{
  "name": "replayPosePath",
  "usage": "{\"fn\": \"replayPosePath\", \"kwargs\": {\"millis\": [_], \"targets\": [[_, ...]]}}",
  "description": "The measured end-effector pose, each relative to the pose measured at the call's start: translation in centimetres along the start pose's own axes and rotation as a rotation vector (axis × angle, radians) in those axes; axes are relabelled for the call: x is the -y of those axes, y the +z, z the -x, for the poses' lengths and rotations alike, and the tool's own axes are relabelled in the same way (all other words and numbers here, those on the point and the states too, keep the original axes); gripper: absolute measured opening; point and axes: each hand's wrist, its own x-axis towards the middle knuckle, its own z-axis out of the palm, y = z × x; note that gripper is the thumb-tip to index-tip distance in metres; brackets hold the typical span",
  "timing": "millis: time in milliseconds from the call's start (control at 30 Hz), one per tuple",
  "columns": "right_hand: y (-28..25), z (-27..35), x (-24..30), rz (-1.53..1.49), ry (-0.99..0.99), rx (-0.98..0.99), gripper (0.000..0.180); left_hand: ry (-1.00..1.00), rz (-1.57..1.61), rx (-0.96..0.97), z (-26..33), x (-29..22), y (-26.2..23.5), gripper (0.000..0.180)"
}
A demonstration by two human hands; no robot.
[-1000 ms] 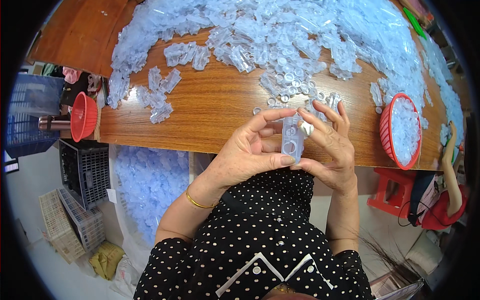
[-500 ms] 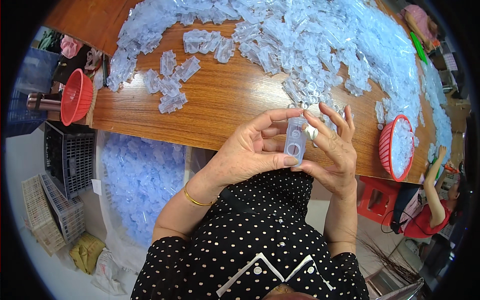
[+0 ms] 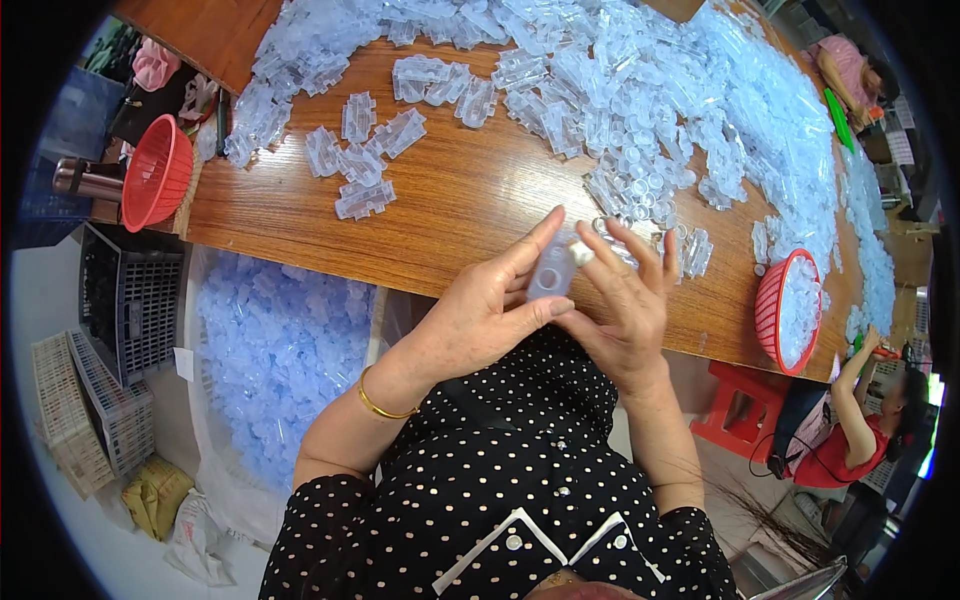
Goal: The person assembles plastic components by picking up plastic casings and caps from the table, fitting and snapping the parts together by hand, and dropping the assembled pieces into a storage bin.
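Clear plastic piece [image 3: 551, 270], small and oblong, is pinched between both hands just over the near edge of the wooden surface [image 3: 450, 200]. Left hand [image 3: 480, 315] grips it with thumb and fingers; right hand [image 3: 625, 305] holds its other side, fingers fanned. Beyond them lies a heap of like pieces [image 3: 650, 90], and a red basket [image 3: 790, 310] sits at the right.

a heap of plastic pieces [image 3: 640, 80] covers the far worktop [image 3: 460, 190], one basket [image 3: 155, 185] at its left edge, another basket [image 3: 785, 310] right, a bag of pieces [image 3: 280, 350] below.

Workshop: table [image 3: 450, 200] heaped with plastic parts [image 3: 640, 80]
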Motion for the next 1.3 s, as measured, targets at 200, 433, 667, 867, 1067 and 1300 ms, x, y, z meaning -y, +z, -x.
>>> {"fn": "replayPosePath", "kwargs": {"millis": [200,433,667,867,1067,1300], "targets": [[2.0,-0.3,0.6,0.043,0.009,0.044,0.061,0.212,-0.914,-0.125,0.2,1.3,-0.8,0.077],[-3.5,1.2,-5.1,0.098,0.088,0.055,0.032,0.293,-1.209,-0.211,-1.6,2.8,-3.7,0.052],[-5.9,5.5,-6.4,0.245,0.130,0.078,0.025,0.336,-0.996,-0.429,-1.7,3.9,-3.5,0.037],[-4.0,5.2,-7.0,0.237,0.079,0.067,0.021,0.461,-1.103,-0.417,-2.4,4.1,-3.1,0.042],[-0.1,-2.6,-2.4,-0.417,0.121,0.057,0.023,0.411,-0.909,-0.427,-2.3,4.8,-2.4,0.045],[3.4,-6.5,-3.1,-0.360,0.180,0.231,0.015,0.352,-0.911,-0.431,-2.3,4.0,-2.3,0.034]]}}
